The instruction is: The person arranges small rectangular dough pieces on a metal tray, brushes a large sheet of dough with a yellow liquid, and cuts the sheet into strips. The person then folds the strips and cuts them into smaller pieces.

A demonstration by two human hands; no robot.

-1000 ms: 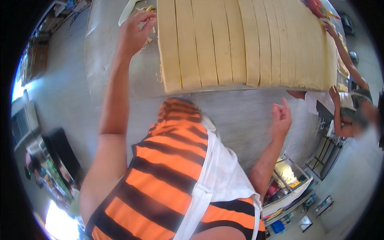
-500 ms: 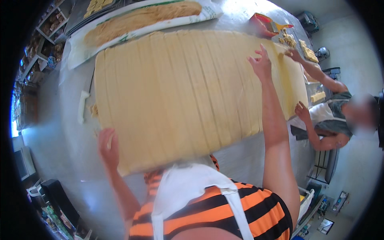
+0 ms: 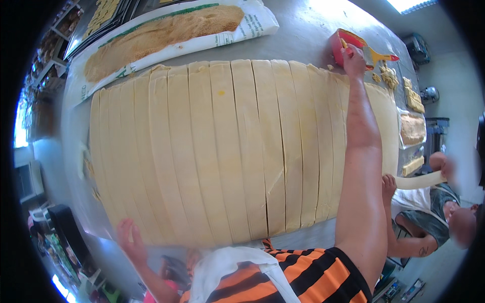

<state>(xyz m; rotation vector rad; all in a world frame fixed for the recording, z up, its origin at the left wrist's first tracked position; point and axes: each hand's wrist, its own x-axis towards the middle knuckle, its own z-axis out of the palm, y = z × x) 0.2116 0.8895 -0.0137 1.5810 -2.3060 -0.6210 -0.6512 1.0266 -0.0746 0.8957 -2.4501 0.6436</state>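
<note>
Pale yellow dough sheet [image 3: 227, 146], cut into long strips, covers the steel table [image 3: 303, 30] before me. My right hand [image 3: 353, 54] reaches past its far edge, fingers closed around a pastry brush [image 3: 371, 53] at a red tub [image 3: 339, 44]. My left hand [image 3: 130, 237] lies with fingers spread at the near corner.

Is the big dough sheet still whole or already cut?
Cut. The dough sheet lies flat on the table, divided by parallel slits into long strips side by side.
</note>
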